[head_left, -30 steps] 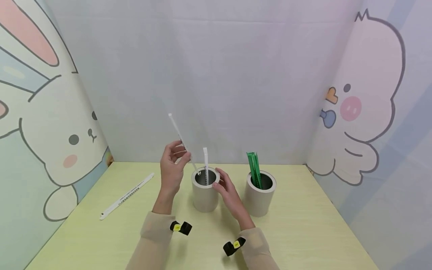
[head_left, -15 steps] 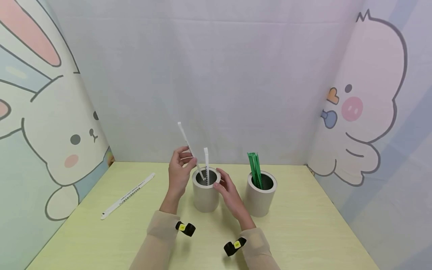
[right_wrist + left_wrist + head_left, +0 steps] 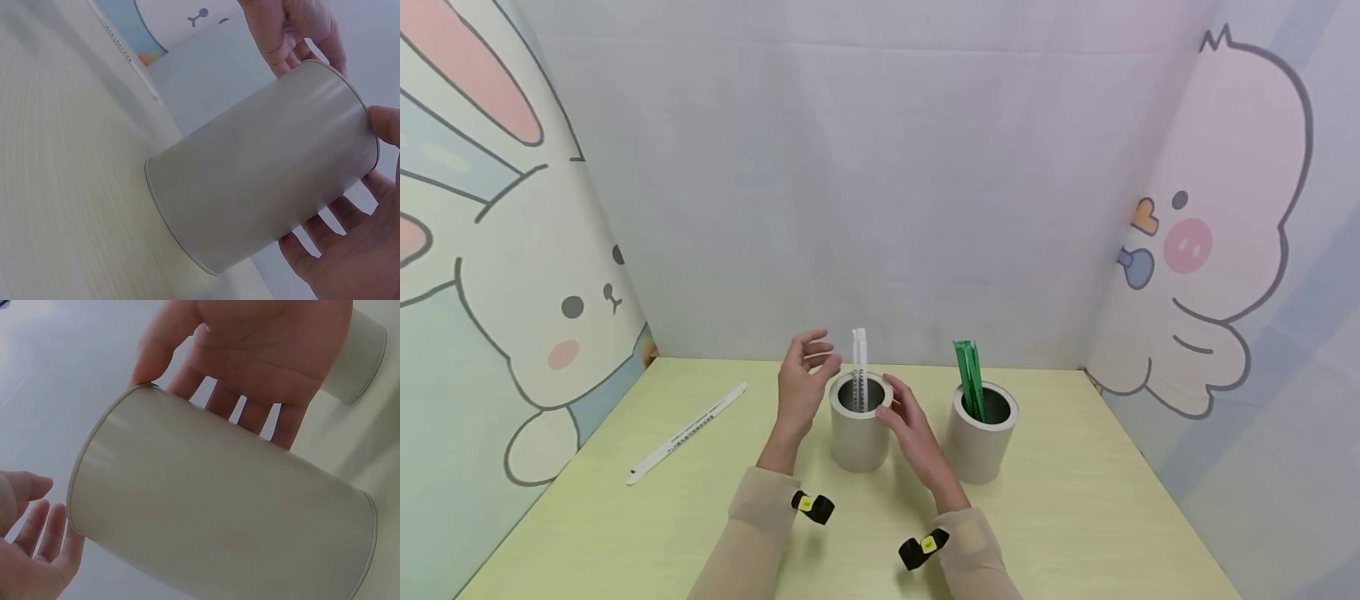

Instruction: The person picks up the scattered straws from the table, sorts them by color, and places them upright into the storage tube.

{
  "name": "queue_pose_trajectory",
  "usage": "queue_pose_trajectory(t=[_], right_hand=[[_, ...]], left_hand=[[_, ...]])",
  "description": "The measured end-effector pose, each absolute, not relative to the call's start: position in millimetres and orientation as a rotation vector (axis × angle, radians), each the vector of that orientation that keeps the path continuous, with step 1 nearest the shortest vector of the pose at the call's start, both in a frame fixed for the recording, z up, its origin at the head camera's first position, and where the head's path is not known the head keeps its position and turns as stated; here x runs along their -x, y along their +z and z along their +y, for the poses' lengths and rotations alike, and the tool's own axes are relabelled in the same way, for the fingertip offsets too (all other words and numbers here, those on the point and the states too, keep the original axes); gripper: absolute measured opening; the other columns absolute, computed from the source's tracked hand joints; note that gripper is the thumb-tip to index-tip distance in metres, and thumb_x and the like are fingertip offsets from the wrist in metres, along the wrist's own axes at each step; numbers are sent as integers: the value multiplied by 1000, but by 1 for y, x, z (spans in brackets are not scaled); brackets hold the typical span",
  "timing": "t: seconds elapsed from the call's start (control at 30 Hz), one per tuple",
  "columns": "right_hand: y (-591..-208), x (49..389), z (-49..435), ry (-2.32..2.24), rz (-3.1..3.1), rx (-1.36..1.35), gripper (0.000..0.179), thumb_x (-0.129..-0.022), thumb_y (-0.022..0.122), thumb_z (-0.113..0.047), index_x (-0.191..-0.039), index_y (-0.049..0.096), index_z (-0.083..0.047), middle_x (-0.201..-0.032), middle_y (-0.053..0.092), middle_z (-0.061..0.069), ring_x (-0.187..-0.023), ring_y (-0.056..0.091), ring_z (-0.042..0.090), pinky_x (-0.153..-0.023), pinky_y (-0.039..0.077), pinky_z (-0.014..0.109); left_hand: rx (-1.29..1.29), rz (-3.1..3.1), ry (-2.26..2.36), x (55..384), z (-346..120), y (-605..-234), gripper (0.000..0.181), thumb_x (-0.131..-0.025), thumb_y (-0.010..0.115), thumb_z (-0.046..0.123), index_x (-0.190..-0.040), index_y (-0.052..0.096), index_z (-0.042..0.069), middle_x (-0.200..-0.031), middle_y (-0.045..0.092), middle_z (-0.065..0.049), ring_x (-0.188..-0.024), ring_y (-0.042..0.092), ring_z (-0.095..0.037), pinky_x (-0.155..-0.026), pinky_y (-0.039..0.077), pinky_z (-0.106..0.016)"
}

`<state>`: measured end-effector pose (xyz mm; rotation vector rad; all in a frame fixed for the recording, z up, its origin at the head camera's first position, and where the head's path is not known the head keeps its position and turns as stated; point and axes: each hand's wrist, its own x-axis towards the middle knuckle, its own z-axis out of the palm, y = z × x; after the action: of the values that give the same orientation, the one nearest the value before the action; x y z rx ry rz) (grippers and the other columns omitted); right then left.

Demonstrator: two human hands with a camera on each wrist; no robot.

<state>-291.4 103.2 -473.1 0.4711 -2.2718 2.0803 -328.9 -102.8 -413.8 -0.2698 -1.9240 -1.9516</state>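
Two white wrapped straws with black print stand upright, side by side, in the left beige cylindrical holder. My right hand steadies that holder from the right, thumb at the rim and fingers along its far side, as the right wrist view shows. To the left of the rim, my left hand hovers with loosely bent fingers and nothing between them. In the left wrist view its fingertips lie right at the holder's edge. The straws' lower ends are hidden inside the holder.
A second beige holder with several green wrapped sticks stands just right of my right hand. Another white wrapped straw lies diagonally on the pale wood table at the left. Cloth walls with cartoon animals enclose the table.
My left hand has moved slightly right, lowered the white wrapped straw into the left holder and let go of it. The right hand has stayed on the holder.
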Motion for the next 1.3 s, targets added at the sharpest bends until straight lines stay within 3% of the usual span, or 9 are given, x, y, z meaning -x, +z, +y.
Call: queue_pose_trajectory(t=[0.2, 0.43, 0.57, 0.87, 1.07, 1.3], right_hand=[[-474, 291, 104, 2068, -2289, -459, 61, -111, 55, -33, -167, 33, -24, -170, 35, 9, -155, 36, 39, -126, 30, 60], [-473, 291, 104, 2089, -2290, -462, 61, -111, 55, -32, -167, 32, -24, -172, 32, 10, -156, 33, 41, -127, 28, 61], [-475, 292, 104, 2087, -2281, -463, 60, -111, 55, -31, -167, 33, -24, -171, 33, 10, -156, 34, 40, -126, 29, 60], [-476, 293, 104, 2068, -2293, -448, 59, -111, 56, -32, -166, 34, -28, -172, 33, 5, -156, 34, 38, -127, 29, 59], [-475, 292, 103, 2072, -2285, -467, 61, -111, 56, -31, -167, 33, -24, -173, 30, 11, -157, 31, 42, -127, 27, 61], [-476, 292, 103, 2064, -2277, -464, 60, -111, 55, -29, -166, 33, -23, -172, 31, 11, -157, 32, 42, -127, 26, 62]], left_hand=[[261, -1972, -1884, 324, -111, -405, 50, -99, 75, 9, -145, 58, 14, -132, 65, -11, -118, 66, -25, -92, 60, -24], [332, -2093, -1758, 321, -125, -394, 51, -98, 76, 11, -146, 60, 18, -139, 65, -15, -123, 67, -29, -101, 59, -41], [352, -2219, -1582, 328, -145, -393, 50, -99, 74, 8, -147, 60, 14, -138, 67, -15, -122, 68, -32, -102, 59, -44], [378, -2465, -1170, 334, -222, -404, 47, -100, 71, 6, -146, 59, 7, -133, 69, -21, -115, 71, -39, -96, 61, -52], [345, -2692, -914, 328, -272, -420, 50, -100, 72, 11, -147, 56, 5, -130, 69, -25, -112, 71, -44, -89, 58, -61], [374, -2894, -751, 322, -321, -443, 49, -95, 76, 10, -140, 60, -2, -117, 72, -27, -95, 72, -40, -73, 59, -53]])
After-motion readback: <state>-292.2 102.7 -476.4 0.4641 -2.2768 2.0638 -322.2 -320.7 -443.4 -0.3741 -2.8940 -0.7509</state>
